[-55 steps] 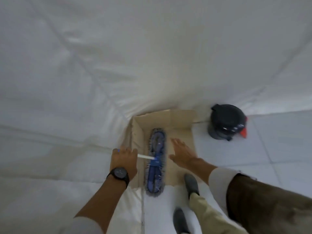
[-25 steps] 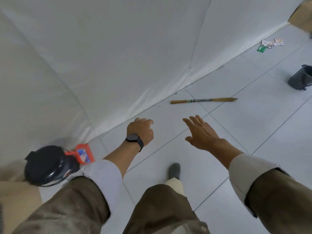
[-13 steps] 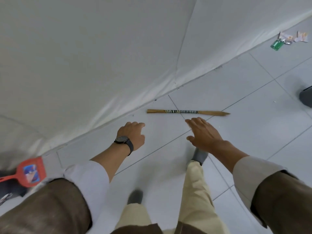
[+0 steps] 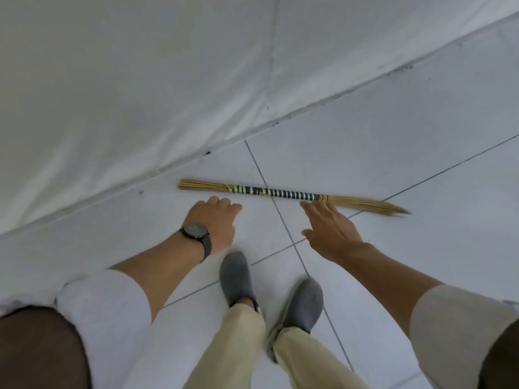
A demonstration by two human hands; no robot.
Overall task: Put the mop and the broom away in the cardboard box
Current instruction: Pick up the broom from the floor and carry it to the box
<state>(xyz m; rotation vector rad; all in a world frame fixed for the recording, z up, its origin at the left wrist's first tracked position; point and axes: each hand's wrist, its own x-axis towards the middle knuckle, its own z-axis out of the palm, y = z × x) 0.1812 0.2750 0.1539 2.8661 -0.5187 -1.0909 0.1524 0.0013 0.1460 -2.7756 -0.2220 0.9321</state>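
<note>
A thin straw broom [image 4: 286,194] with a black-and-white striped wrap lies flat on the tiled floor, parallel to the wall. My left hand [image 4: 214,223], with a dark watch on its wrist, hovers just short of the broom's left end, fingers loosely curled and holding nothing. My right hand [image 4: 331,227] reaches out flat, its fingertips close to the right end of the striped wrap, fingers apart and empty. The mop and the cardboard box are out of view.
A white sheet-covered wall [image 4: 168,80] runs diagonally behind the broom. My two feet in grey shoes [image 4: 237,276] stand on the pale floor tiles [image 4: 407,136] just in front of the broom.
I turned away from the box with the mop in it and walked to the broom. Both hands have come down close to it. The black bucket and the litter have left the view.
</note>
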